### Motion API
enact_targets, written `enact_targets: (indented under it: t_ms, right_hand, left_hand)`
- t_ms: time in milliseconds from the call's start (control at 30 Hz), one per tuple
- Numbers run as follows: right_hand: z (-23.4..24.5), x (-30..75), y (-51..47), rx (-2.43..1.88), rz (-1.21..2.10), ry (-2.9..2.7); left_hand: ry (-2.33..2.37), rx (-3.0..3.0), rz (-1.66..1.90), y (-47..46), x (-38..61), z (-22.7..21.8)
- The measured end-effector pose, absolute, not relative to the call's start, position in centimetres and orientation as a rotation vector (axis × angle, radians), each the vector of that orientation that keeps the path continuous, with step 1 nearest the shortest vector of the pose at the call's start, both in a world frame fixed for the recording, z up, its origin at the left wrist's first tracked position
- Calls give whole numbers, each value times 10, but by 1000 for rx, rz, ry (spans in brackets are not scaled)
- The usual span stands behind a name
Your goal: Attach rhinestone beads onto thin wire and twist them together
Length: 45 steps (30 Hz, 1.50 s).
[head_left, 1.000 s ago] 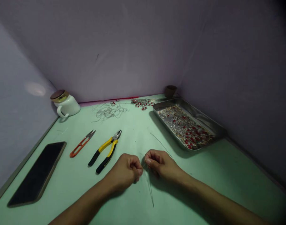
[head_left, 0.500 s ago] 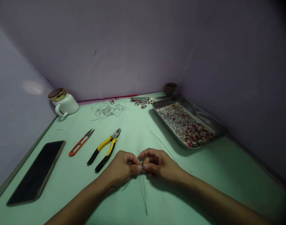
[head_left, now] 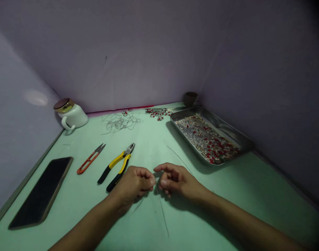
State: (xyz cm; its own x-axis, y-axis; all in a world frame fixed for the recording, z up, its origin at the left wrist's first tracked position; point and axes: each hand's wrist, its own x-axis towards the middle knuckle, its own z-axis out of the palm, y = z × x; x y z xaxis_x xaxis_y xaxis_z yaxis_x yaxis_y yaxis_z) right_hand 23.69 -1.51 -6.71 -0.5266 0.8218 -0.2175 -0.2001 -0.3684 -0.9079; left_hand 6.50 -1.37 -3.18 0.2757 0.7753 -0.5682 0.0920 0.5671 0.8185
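My left hand (head_left: 133, 184) and my right hand (head_left: 175, 180) meet fingertip to fingertip low over the green table (head_left: 154, 146). Both are closed in a pinch on a thin wire (head_left: 163, 212), whose free end trails toward me across the table. Another length of wire (head_left: 179, 158) runs away behind my right hand. Whether a bead sits between the fingertips is too small to tell. Yellow-handled pliers (head_left: 116, 166) lie just left of my left hand.
Orange thread snips (head_left: 90, 159) and a dark phone (head_left: 40, 191) lie at the left. A metal tray (head_left: 240, 139) of red and pale beads stands at the right. At the back are a wire tangle (head_left: 120, 122), beaded pieces (head_left: 157, 113), a white lidded mug (head_left: 70, 114) and a small brown cup (head_left: 190, 98).
My hands have closed together until their fingertips meet, and my right forefinger has lifted. The trailing wire end has swung a little across the table.
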Motion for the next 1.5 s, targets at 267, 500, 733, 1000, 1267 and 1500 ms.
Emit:
enact_targets:
  t_ms: [267, 500, 733, 1000, 1267, 1500]
  right_hand:
    - [-66, 234, -14, -939, 1848, -942]
    - [-60, 230, -21, -1153, 1484, -1180]
    - [-49, 247, -12, -1069, 1483, -1409]
    - [-61, 242, -11, -985, 1737, -1210]
    - [-66, 228, -14, -1153, 1646, -1085]
    - [-66, 224, -14, -1217, 1491, -1204]
  left_hand:
    - [1098, 455, 947, -5, 64, -27]
    - [1022, 368, 997, -27, 85, -41]
    - [1155, 790, 700, -27, 76, -37]
    - [1122, 847, 817, -25, 76, -41]
    - [1318, 1017, 946, -27, 83, -38]
    - [1347, 1106, 916, -30, 83, -43]
